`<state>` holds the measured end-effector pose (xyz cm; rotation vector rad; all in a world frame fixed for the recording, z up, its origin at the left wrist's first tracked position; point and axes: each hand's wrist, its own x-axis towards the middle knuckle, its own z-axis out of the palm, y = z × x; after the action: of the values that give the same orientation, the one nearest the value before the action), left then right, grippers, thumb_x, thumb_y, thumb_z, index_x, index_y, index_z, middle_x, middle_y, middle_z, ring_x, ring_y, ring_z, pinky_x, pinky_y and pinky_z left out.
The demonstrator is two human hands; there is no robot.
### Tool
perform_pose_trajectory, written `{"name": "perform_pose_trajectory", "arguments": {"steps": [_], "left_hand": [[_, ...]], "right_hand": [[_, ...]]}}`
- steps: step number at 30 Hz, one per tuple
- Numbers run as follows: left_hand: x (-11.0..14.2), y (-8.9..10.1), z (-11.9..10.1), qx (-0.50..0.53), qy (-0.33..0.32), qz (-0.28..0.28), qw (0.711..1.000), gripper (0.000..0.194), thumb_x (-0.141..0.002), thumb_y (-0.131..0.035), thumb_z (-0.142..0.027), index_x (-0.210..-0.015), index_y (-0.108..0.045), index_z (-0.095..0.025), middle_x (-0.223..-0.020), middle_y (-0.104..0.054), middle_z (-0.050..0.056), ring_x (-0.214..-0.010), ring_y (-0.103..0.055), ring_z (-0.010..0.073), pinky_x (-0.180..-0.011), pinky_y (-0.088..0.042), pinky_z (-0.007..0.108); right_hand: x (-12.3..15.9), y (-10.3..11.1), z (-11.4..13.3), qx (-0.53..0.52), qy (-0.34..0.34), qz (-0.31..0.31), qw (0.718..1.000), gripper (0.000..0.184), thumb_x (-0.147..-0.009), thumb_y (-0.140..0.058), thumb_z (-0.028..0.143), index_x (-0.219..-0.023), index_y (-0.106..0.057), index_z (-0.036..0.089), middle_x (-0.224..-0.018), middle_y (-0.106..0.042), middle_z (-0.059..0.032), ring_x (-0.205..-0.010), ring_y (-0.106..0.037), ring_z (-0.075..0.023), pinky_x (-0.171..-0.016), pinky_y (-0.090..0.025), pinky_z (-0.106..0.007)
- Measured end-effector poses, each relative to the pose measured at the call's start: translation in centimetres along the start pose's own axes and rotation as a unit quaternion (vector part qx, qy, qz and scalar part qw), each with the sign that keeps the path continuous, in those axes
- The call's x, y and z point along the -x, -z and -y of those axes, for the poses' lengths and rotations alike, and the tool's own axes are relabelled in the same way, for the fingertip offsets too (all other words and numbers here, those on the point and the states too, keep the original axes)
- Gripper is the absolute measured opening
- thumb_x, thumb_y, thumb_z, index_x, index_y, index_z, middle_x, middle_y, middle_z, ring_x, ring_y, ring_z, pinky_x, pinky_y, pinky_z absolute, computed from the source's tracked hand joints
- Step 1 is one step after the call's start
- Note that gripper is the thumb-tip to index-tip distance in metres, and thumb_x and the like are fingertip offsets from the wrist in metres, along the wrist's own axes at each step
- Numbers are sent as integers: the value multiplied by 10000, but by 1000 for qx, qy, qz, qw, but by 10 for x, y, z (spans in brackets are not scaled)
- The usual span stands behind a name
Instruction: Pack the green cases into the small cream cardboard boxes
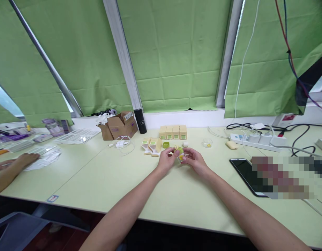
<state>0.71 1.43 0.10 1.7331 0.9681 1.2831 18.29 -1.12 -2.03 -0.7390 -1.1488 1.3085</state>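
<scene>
Between both my hands is a small clear jar [180, 158] with a green top and something yellow on it, held just above the table. My left hand [166, 162] pinches it from the left with thumb and fingers. From the other side my right hand [196, 161] grips it too, its thumb at the lower edge. Just beyond lie a small green square piece [166, 144] and a small white cylinder [185, 144]. Two open cream boxes [155, 146] lie to the left of these, and several closed cream boxes [173, 132] stand in a row behind.
A clear dish [207, 143], a beige case [231, 145], a power strip [255, 139] with cables and a phone [248, 176] are on the right. Leftward are a charger [121, 143], black bottle [140, 121], carton [122, 127] and another person's hand [27, 159] on plastic wrapping.
</scene>
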Motion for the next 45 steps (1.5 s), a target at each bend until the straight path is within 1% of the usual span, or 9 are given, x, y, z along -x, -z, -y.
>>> {"name": "perform_pose_trajectory", "arguments": {"steps": [8,13,16,20,23,28,36,42,45], "left_hand": [[0,1,3,10,2,22,1000,527,-867,-703,-631,-999,-778,-127,-1014,-775,116,-965,-705,257,-750,-529,298],[0,2,4,25,0,21,999,539,-886,-705,-602,-1160,-751,-140,-1215,-746,162,-1094,-694,295,-863,-544,363],[2,2,2,21,-15,15,1000,510,-911,-693,-553,-1236,-697,-159,-1239,-719,161,-1120,-665,278,-895,-534,373],[9,2,-4,-10,-69,19,997,438,-923,-702,-449,-1279,-616,-208,-1214,-676,117,-1113,-614,233,-886,-516,343],[13,2,-8,-32,-92,27,995,491,-892,-752,-378,-1322,-559,-244,-1234,-654,98,-1131,-597,226,-905,-508,347],[14,0,-10,-53,-89,21,994,488,-847,-800,-326,-1283,-591,-257,-1302,-640,94,-1127,-599,233,-914,-505,367],[11,-2,-13,-62,-83,-5,995,471,-814,-832,-286,-1248,-651,-257,-1270,-657,87,-1103,-618,236,-917,-494,375],[15,-3,-15,-74,-106,-4,992,582,-819,-825,-246,-1352,-591,-277,-1180,-668,70,-1085,-615,231,-959,-483,386],[17,-3,-15,-71,-121,7,990,538,-870,-779,-255,-1368,-576,-277,-1141,-677,63,-1067,-624,221,-961,-487,384]], "right_hand": [[4,-3,3,71,46,3,996,615,-725,-885,425,-1244,-599,262,-1016,-674,-29,-847,-693,-201,-779,-623,-415],[7,-7,6,86,66,7,994,587,-783,-841,482,-1267,-575,285,-1097,-687,-52,-882,-704,-209,-833,-631,-452],[7,-9,8,62,71,7,995,590,-796,-828,518,-1273,-563,291,-1134,-691,-63,-910,-709,-217,-859,-634,-473],[6,-9,10,23,72,6,997,567,-812,-816,524,-1258,-543,304,-1114,-711,-60,-984,-719,-240,-905,-624,-488],[7,-9,12,11,71,-3,997,535,-817,-812,513,-1231,-543,308,-1122,-720,-56,-1008,-720,-244,-920,-617,-489],[8,-9,14,9,72,0,997,484,-819,-809,502,-1190,-573,300,-1094,-718,-47,-992,-713,-233,-898,-615,-453],[6,-8,22,-5,59,3,998,496,-778,-846,529,-1151,-620,291,-989,-748,-46,-969,-729,-257,-932,-587,-463],[7,-7,19,-122,-4,-2,992,497,-789,-832,478,-1202,-632,288,-1013,-781,-67,-936,-755,-286,-946,-584,-530],[6,-4,15,-158,-13,-9,987,421,-821,-777,429,-1191,-653,272,-1063,-787,-93,-920,-759,-292,-966,-577,-573]]}}
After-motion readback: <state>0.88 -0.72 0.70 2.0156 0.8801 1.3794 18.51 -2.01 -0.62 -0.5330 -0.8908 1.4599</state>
